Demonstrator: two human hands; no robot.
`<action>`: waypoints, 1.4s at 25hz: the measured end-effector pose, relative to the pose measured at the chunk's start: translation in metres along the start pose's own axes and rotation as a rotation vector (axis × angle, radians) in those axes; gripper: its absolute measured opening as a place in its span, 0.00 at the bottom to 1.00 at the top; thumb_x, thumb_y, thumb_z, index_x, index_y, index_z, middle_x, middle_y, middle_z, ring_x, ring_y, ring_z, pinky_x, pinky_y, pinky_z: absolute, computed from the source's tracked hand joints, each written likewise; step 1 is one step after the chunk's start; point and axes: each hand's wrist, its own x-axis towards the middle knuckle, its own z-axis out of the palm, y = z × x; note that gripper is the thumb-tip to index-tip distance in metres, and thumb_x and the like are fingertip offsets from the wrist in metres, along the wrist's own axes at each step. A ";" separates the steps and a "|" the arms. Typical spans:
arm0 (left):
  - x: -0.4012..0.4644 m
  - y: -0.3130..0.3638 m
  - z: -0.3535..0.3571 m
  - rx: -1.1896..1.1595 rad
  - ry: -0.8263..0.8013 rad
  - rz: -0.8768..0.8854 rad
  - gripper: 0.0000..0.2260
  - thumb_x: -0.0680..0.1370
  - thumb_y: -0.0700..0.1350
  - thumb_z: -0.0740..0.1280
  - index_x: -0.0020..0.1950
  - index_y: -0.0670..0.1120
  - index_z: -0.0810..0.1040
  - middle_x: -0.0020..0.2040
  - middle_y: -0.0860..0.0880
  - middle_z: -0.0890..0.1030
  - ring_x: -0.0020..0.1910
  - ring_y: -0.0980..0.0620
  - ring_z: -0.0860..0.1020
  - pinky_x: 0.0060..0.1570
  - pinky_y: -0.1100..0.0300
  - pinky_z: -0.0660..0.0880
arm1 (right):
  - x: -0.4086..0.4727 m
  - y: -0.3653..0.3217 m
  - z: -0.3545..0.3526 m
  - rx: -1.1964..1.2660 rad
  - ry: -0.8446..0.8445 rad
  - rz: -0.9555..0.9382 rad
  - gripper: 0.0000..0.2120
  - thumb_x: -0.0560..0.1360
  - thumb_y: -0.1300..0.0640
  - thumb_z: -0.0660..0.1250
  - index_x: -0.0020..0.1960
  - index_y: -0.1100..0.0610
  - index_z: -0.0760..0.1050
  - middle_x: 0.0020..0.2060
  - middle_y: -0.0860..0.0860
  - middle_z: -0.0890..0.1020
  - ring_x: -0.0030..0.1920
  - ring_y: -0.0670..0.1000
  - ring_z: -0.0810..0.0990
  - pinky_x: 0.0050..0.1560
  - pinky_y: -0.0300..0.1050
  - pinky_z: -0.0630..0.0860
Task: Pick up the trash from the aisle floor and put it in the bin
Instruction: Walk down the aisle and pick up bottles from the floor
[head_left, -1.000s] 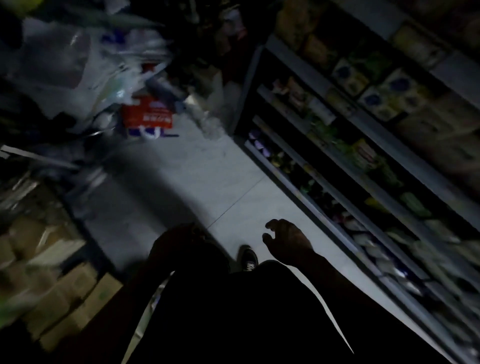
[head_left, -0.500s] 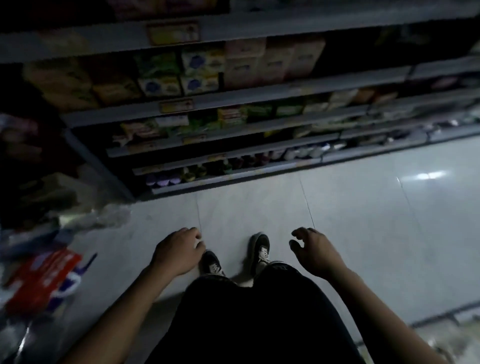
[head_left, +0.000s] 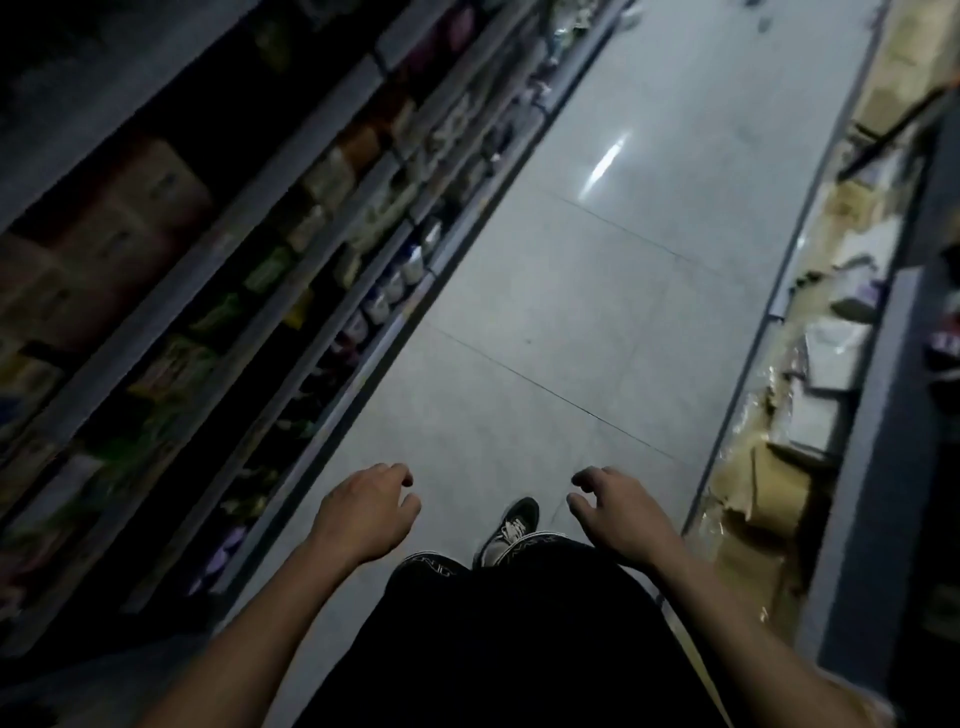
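While left grip (head_left: 363, 512) and right grip (head_left: 618, 509) hang loosely curled, empty, small debris (head_left: 763, 23) lies far up aisle floor (head_left: 597, 312).

No legible text (shelf labels (head_left: 291, 249) too blurred)

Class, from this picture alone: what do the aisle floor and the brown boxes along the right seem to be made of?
Pale grey aisle floor: probably glazed tile; thin joint lines and a bright light reflection suggest it. Flattened brown boxes: likely matte cardboard, judging by the tan, folded flaps.
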 end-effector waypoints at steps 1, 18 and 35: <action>0.013 0.014 -0.003 0.029 -0.008 0.035 0.17 0.81 0.57 0.59 0.66 0.53 0.75 0.61 0.53 0.80 0.57 0.51 0.78 0.53 0.53 0.76 | 0.000 0.012 -0.003 0.028 0.017 0.030 0.19 0.79 0.44 0.62 0.66 0.51 0.77 0.61 0.49 0.80 0.62 0.52 0.78 0.61 0.49 0.74; 0.177 0.118 -0.062 0.141 -0.171 0.002 0.18 0.81 0.59 0.58 0.66 0.53 0.76 0.59 0.54 0.81 0.54 0.53 0.80 0.50 0.54 0.78 | 0.163 0.086 -0.167 0.180 0.112 0.075 0.19 0.80 0.45 0.60 0.67 0.51 0.77 0.59 0.49 0.81 0.60 0.51 0.78 0.59 0.52 0.77; 0.567 0.428 -0.231 0.328 -0.166 0.420 0.19 0.80 0.60 0.59 0.65 0.53 0.76 0.58 0.53 0.82 0.53 0.50 0.80 0.50 0.52 0.79 | 0.313 0.229 -0.357 0.399 0.227 0.468 0.17 0.80 0.47 0.64 0.66 0.52 0.78 0.59 0.50 0.81 0.60 0.51 0.79 0.60 0.50 0.76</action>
